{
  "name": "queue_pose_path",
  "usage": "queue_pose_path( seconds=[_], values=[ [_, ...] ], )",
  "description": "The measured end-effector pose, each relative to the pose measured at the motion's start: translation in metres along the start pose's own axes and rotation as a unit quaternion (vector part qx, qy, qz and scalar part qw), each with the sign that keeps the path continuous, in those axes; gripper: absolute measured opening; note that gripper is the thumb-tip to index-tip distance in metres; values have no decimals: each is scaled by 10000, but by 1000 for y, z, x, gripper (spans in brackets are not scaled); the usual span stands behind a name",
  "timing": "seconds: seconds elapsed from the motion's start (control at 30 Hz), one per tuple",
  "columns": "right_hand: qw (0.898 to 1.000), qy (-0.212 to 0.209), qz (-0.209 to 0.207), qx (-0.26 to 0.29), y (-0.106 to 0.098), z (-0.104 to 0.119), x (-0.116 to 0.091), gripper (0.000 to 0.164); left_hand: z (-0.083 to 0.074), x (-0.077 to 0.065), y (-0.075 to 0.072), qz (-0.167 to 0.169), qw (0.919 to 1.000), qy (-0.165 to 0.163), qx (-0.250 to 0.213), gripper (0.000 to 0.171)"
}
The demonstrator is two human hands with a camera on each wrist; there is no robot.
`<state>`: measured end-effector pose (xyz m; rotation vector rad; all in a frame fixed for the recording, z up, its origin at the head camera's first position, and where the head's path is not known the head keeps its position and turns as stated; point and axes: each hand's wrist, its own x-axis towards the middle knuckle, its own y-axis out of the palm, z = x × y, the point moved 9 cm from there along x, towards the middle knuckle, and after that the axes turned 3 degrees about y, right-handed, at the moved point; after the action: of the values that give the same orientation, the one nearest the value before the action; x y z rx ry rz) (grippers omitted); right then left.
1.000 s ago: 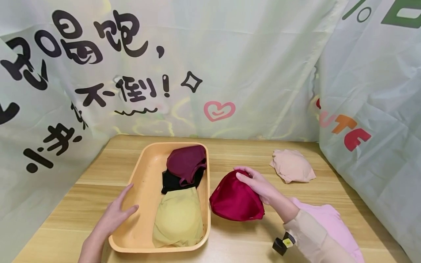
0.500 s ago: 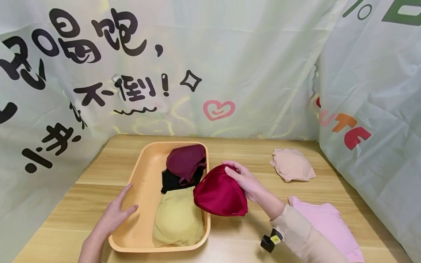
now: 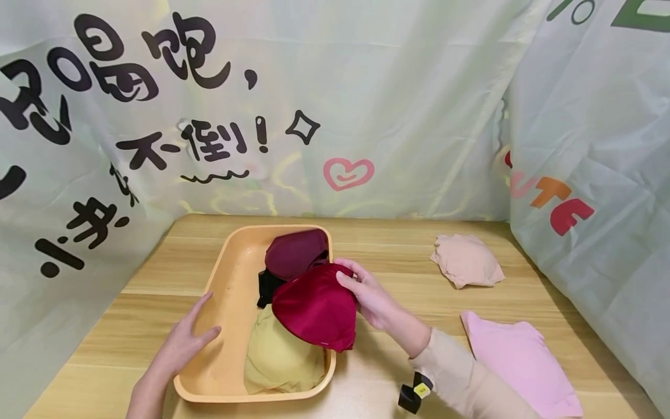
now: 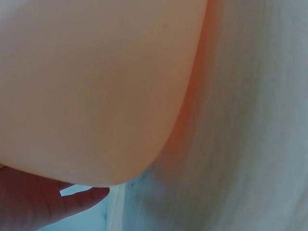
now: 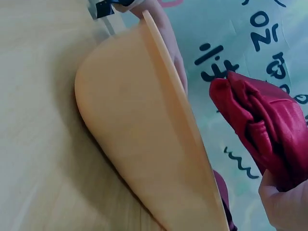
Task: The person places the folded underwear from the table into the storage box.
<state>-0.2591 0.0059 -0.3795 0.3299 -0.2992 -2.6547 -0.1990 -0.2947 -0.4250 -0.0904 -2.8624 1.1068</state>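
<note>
In the head view, my right hand (image 3: 371, 297) pinches a folded crimson satin bra (image 3: 316, 305) by its upper right edge. The bra hangs over the right rim of an orange plastic tub (image 3: 222, 302), overlapping the garments inside. My left hand (image 3: 180, 343) rests at the tub's left rim, its fingers fairly straight. Inside lie a dark purple folded bra (image 3: 293, 253), a black garment (image 3: 267, 287) partly covered, and a yellow padded garment (image 3: 282, 355). The right wrist view shows the thumb (image 5: 284, 202) against the crimson folds, higher than the tub's rim.
On the wooden table (image 3: 398, 250), a beige padded garment (image 3: 466, 261) lies at the back right, with a pink one (image 3: 523, 361) nearer the front. Printed cloth (image 3: 419, 116) hangs behind and at both sides. A small black device (image 3: 413, 393) is at the right wrist.
My right hand has carried the crimson bra leftward from the table beside the tub to over its right side. The left hand and the tub have stayed put.
</note>
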Motion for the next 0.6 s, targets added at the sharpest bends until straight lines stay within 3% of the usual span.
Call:
queue_pose_path(
  seconds=[0.6],
  values=[
    [9984,129,356,413,31,-16,4,49,0,0,0,-56,9999,-23,106,77]
  ],
)
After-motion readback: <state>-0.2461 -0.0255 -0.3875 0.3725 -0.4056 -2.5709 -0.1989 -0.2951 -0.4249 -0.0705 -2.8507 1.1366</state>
